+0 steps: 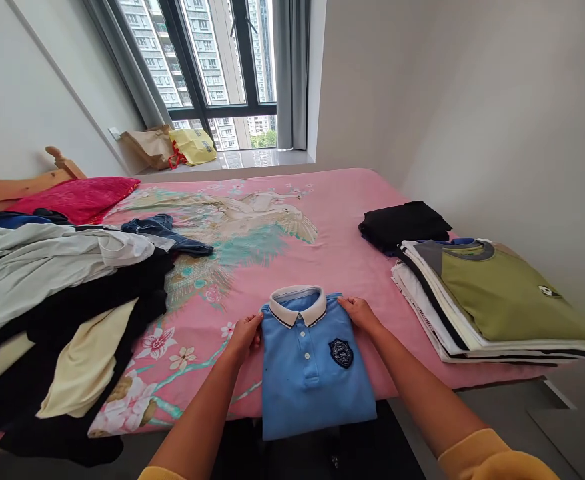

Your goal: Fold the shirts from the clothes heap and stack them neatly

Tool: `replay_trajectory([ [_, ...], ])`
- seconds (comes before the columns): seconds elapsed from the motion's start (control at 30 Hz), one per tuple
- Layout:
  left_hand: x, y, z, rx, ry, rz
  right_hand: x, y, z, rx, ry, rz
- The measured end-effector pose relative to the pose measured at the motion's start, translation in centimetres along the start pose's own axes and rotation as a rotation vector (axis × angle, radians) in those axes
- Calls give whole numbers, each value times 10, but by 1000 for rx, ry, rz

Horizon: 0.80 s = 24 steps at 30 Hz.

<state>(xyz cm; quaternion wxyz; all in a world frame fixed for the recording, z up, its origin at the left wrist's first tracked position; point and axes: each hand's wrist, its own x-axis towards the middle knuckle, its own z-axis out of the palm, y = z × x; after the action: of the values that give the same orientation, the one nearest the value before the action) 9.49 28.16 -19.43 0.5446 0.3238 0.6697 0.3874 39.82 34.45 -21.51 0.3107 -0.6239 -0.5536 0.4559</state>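
Blue shirt (315, 393): at the middle of the near edge of the bed (342, 247), its lower part reaching past that edge; collar up, buttons facing up, sleeves out of sight, sides drawn in to a compact block. Judged folded or very nearly so, but not put on a pile.
Left hand (245, 335): fingers closed in a pinch on the shirt's left shoulder corner.
Right hand (359, 313): likewise pinched on the opposite shoulder corner.
Folded pile (502, 293): at the near right corner, several layers, olive top uppermost; judged done.
Black clothes (405, 227): folded, just behind that pile; judged done.
Loose heap (47, 267): along the left part of the near edge, crumpled, jeans (172, 233) at its far side; judged left to do.
Progress: judged partway; exact count cannot be told.
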Motion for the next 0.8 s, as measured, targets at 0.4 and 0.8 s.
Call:
replay_trajectory([
  [0.4,-34,-12,-5,157,114,116,-26,1,-18,-206,166,48],
  [0.8,-93,-54,22,910,303,812,-123,-2,16,-378,282,-492],
])
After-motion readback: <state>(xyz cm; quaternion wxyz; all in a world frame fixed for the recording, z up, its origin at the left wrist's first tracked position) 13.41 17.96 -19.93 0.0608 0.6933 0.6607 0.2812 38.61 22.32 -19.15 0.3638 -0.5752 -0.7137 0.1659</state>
